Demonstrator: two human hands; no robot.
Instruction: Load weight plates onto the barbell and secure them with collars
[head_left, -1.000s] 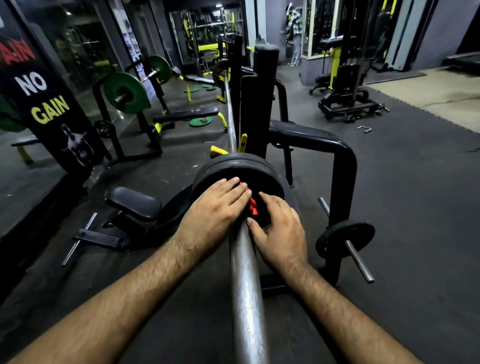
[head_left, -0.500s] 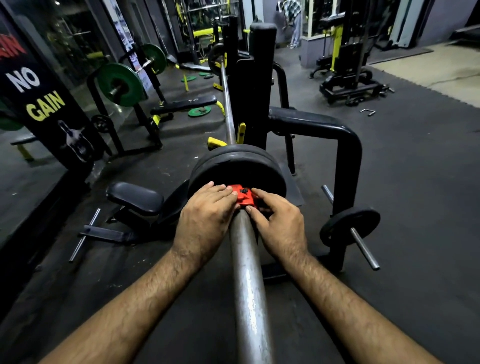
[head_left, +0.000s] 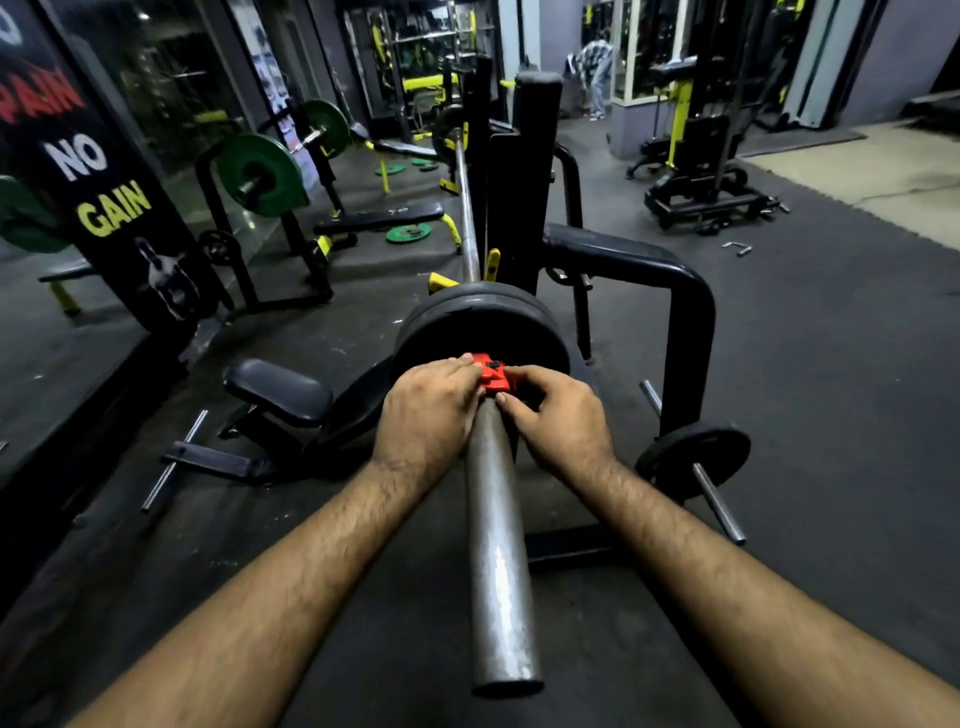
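Hands meet at the red collar (head_left: 493, 375) on the barbell sleeve (head_left: 496, 545), right against the black weight plates (head_left: 480, 327). I see my left hand (head_left: 428, 410) and right hand (head_left: 558, 415) pinching it from both sides; their fingers hide most of the collar, so I cannot tell whether its latch is closed.

Dark rubber floor (head_left: 810, 374) throughout; pale tan mat (head_left: 883, 176) at far right. Black wall banner (head_left: 98, 197) at left, lettering "NO GAIN", beside glass panels (head_left: 156, 88). Black padded seat (head_left: 278, 392) low at left. Flat bench (head_left: 379, 218) behind, green plate (head_left: 409, 233) on floor beside it. Green plates on rack (head_left: 260, 174) at left. Black-and-yellow cable machine (head_left: 701, 156) at far right. Person in checked shirt (head_left: 595, 67) bending in distance. Lighting dim.
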